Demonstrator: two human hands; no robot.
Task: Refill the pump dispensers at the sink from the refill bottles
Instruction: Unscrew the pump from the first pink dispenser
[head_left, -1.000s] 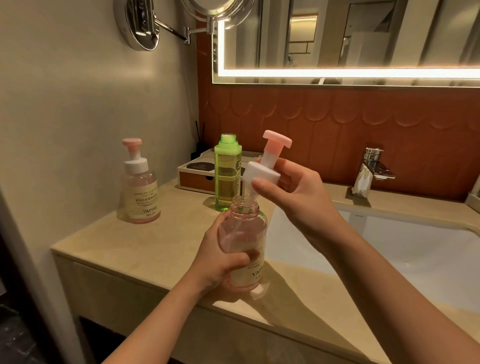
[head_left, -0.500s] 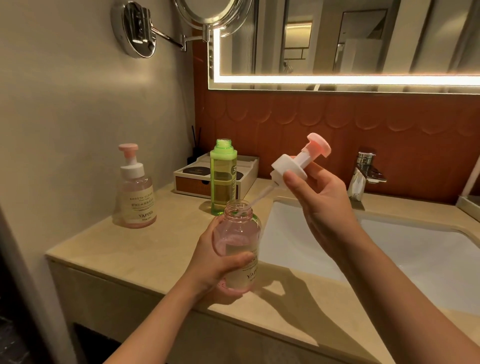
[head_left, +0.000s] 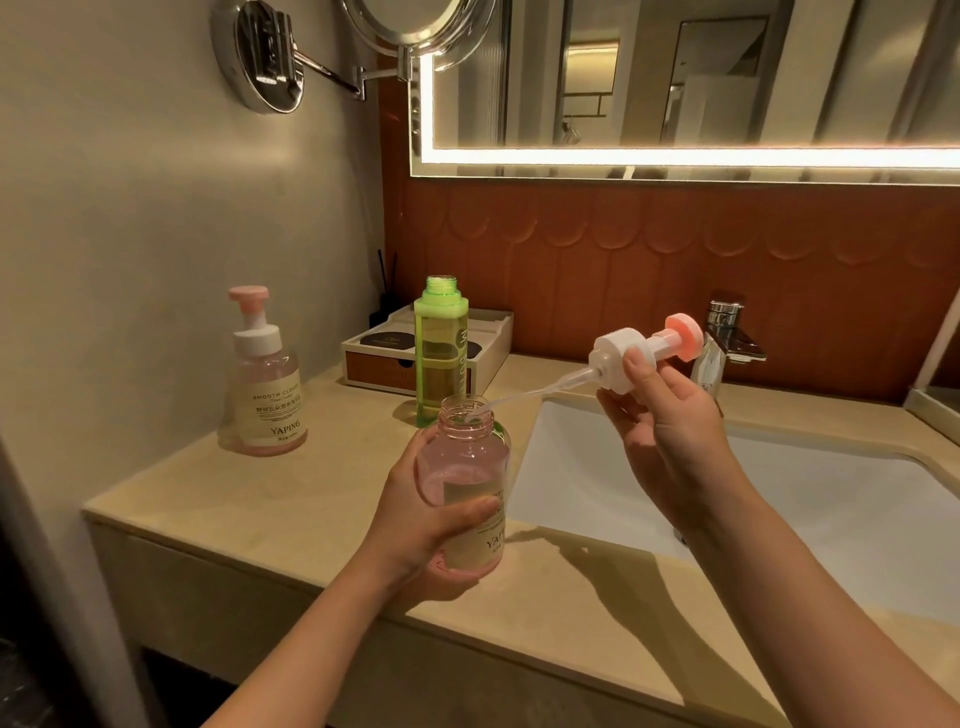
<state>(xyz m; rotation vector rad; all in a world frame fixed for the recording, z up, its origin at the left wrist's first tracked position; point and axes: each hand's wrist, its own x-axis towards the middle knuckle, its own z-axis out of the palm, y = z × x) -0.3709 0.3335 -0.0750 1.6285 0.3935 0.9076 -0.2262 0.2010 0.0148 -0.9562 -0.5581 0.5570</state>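
Note:
My left hand (head_left: 415, 525) grips a pink dispenser bottle (head_left: 465, 478) with its neck open, held above the counter's front edge. My right hand (head_left: 670, 431) holds the white pump head (head_left: 623, 358) with a pink top, tilted almost flat to the right. Its clear dip tube (head_left: 524, 396) still reaches the bottle's mouth. An uncapped green refill bottle (head_left: 440, 353) stands upright behind the pink bottle. A second pink pump dispenser (head_left: 262, 384), pump fitted, stands at the left near the wall.
The white sink basin (head_left: 779, 499) lies to the right, with a chrome faucet (head_left: 724, 338) behind it. A white amenity tray (head_left: 395, 348) sits at the back by the tiled wall. A lit mirror (head_left: 675, 78) hangs above. The beige counter (head_left: 208, 499) ends at a front edge.
My right hand lifted the pump head out of the pink bottle and swung it up to the right, drawing the dip tube nearly free. The left hand kept hold of the bottle.

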